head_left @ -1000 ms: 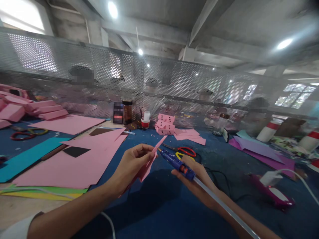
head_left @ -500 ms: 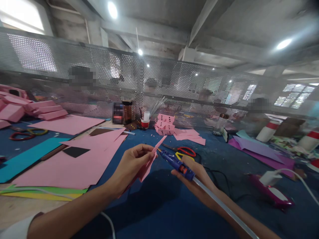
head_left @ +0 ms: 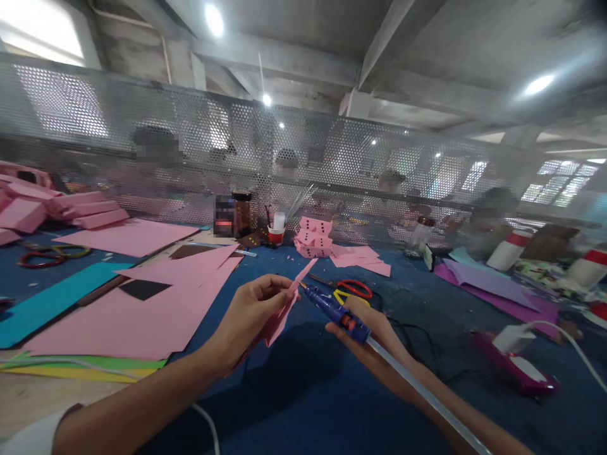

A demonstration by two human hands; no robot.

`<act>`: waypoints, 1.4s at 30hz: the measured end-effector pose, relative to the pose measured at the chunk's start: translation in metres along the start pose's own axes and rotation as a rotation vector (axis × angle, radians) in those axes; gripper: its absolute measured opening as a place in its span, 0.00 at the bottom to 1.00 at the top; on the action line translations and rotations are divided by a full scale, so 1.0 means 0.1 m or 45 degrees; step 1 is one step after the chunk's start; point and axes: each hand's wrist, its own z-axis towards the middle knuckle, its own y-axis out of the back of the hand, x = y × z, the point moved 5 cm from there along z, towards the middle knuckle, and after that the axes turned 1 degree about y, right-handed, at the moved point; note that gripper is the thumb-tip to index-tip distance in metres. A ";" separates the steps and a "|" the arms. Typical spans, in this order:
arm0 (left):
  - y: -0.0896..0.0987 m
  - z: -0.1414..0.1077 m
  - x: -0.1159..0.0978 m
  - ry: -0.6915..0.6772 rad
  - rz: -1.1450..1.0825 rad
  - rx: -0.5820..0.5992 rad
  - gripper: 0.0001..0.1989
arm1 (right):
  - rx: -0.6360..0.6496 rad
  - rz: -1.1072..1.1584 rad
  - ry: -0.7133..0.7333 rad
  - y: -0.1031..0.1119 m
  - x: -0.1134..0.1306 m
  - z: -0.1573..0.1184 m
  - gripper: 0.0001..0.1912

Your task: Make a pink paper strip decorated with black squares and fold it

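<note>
My left hand (head_left: 258, 309) pinches a folded piece of pink paper (head_left: 281, 323) above the blue tabletop; part of the paper is hidden behind the fingers. My right hand (head_left: 370, 322) is wrapped around a blue hot glue gun (head_left: 334, 308), with a long clear glue stick (head_left: 422, 388) sticking out of its back end. The gun's nozzle points left, at or very near the paper's edge; whether it touches I cannot tell. Just beyond the gun lie scissors with red handles (head_left: 358, 289) and a yellow handle (head_left: 345, 297).
Pink sheets (head_left: 118, 319) and a turquoise strip (head_left: 61, 297) lie to the left, with folded pink pieces (head_left: 90, 208) behind. Dotted pink pieces (head_left: 313, 237) and a red-white cup (head_left: 275, 234) stand ahead. A magenta power strip (head_left: 516, 366) lies right. A perforated metal screen (head_left: 332, 151) closes the back.
</note>
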 end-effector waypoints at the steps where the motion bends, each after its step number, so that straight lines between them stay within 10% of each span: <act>1: 0.00 0.00 0.00 0.001 -0.003 -0.001 0.11 | 0.004 0.020 -0.003 0.01 0.01 0.00 0.15; 17: 0.02 0.08 0.13 0.149 -0.154 0.139 0.11 | 0.192 0.871 -0.534 -0.08 -0.10 -0.10 0.19; 26: 0.02 0.09 0.11 0.196 -0.173 0.109 0.14 | -0.198 0.140 -0.668 0.45 -0.67 0.13 0.23; 35: -0.01 0.00 -0.01 0.128 -0.098 0.148 0.12 | 0.200 -0.516 -1.016 0.51 -1.92 -0.02 0.24; 42: -0.02 -0.01 0.00 0.160 -0.185 0.176 0.13 | 0.349 -0.689 -1.230 0.53 -2.28 -0.23 0.18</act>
